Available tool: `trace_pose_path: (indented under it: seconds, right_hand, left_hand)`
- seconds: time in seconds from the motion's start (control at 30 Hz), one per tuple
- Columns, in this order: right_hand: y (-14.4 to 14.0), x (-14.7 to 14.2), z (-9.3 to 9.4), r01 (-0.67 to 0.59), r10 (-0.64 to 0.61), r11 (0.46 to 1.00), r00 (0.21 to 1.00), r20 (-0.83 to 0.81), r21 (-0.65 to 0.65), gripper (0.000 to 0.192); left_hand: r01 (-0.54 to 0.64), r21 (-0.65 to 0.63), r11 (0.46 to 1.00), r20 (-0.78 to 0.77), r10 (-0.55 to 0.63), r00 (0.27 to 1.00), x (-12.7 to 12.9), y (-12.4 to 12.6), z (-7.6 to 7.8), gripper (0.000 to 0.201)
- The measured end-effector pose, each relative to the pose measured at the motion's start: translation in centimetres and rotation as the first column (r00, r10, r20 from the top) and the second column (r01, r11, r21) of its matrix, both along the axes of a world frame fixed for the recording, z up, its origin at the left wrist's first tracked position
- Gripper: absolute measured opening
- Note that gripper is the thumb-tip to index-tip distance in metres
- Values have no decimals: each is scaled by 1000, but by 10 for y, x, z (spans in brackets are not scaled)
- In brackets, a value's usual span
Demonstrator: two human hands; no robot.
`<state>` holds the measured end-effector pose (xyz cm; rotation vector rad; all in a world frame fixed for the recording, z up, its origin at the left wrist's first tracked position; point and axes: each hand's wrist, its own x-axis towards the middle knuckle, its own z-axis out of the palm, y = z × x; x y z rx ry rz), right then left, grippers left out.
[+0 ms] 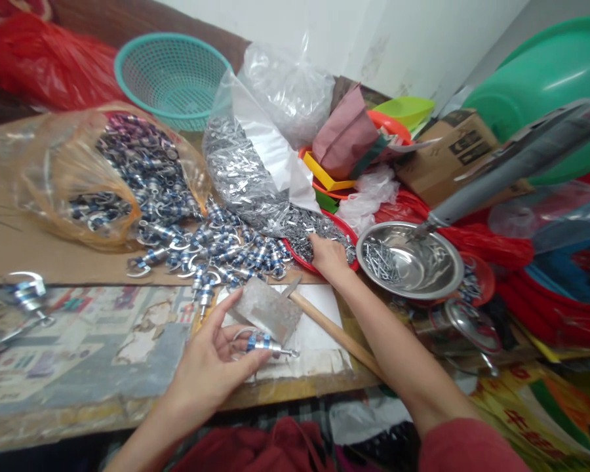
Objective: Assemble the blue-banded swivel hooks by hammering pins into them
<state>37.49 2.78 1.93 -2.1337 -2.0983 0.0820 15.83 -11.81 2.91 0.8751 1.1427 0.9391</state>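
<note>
My left hand (209, 367) is closed around a silver hook bolt with blue bands (264, 343), its eye end pointing right. Just above it, a flat grey metal block (268, 307) rests on white paper. Beside the block lies a hammer (332, 331) with a wooden handle, passing under my right forearm. My right hand (330, 257) reaches into small silver metal pieces (299, 226) in a red tray (353, 229). Its fingers are bent together at the pile; their tips are partly hidden, and any piece between them is too small to make out.
Many more hook bolts (216, 246) spill from a plastic bag (44, 177) at left. Right of the tray stands a steel bowl (425, 262) with pins, a grey tool shaft (501, 164) slanting above it. A turquoise basket (172, 49) and cardboard box (437, 160) are behind.
</note>
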Motion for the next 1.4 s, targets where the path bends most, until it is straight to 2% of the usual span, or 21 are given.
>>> trace_pose_path:
  seconds: [0.1, 0.17, 0.23, 0.3, 0.37, 0.43, 0.5, 0.57, 0.7, 0.77, 0.9, 1.03, 1.13, 1.2, 1.3, 1.4]
  right_hand:
    - [1, 3, 1, -27, 27, 1000, 999, -42, 10, 38]
    - [-1, 7, 4, -49, 53, 998, 994, -100, 39, 30]
    - [-11, 8, 8, -71, 83, 995, 981, -178, 74, 21]
    - [-29, 2, 13, -103, 125, 990, 955, -269, 97, 20]
    - [-56, -10, 17, -176, 218, 975, 872, -439, 135, 21]
    - [-83, -23, 21, -277, 354, 935, 702, -618, 221, 19]
    - [-104, -34, 23, -361, 458, 886, 581, -672, 292, 14]
    - [-116, -41, 21, -419, 511, 854, 559, -653, 310, 13]
    - [-119, -50, 13, -420, 527, 843, 524, -669, 336, 16]
    - [-119, -56, 8, -421, 558, 826, 523, -644, 374, 18]
    - [-123, -65, 6, -490, 660, 750, 596, -458, 443, 21]
    - [-128, -66, 14, -614, 718, 692, 637, -278, 379, 23]
    - [-134, -64, 21, -663, 718, 689, 678, -157, 291, 24]
    - [-138, -63, 23, -676, 718, 691, 683, -134, 255, 25]
    - [-144, -59, 21, -669, 709, 704, 683, -176, 237, 29]
    - [-145, -45, 10, -585, 665, 746, 681, -306, 319, 36]
  left_hand:
    - [37, -13, 999, -18, -38, 999, -2, 5, -3, 95]
    - [61, -23, 998, -29, -62, 998, -3, 8, -4, 95]
    - [73, -22, 997, -20, -74, 997, -3, 10, -5, 97]
    - [52, -7, 999, -15, -52, 999, -4, 10, -5, 100]
    - [11, 10, 1000, -27, -10, 1000, -5, 10, -7, 100]
    - [-16, 17, 1000, -32, 16, 999, -5, 10, -10, 99]
    - [-15, 20, 1000, -7, 16, 1000, -6, 11, -13, 99]
    - [-7, 11, 1000, 26, 7, 1000, -6, 12, -16, 102]
    - [-8, -17, 1000, 35, 9, 999, -6, 13, -18, 106]
    - [-6, -20, 1000, 62, 8, 998, -6, 13, -18, 105]
    - [-47, 2, 999, 124, 46, 991, -5, 11, -19, 103]
    - [-53, 5, 999, 135, 51, 990, -4, 10, -18, 102]
    - [-66, -14, 998, 133, 68, 989, -3, 10, -16, 103]
    - [-73, -20, 997, 134, 75, 988, -3, 10, -15, 104]
    - [-76, -14, 997, 144, 77, 987, -3, 10, -16, 106]
    - [-82, -28, 996, 142, 85, 986, -3, 9, -17, 107]
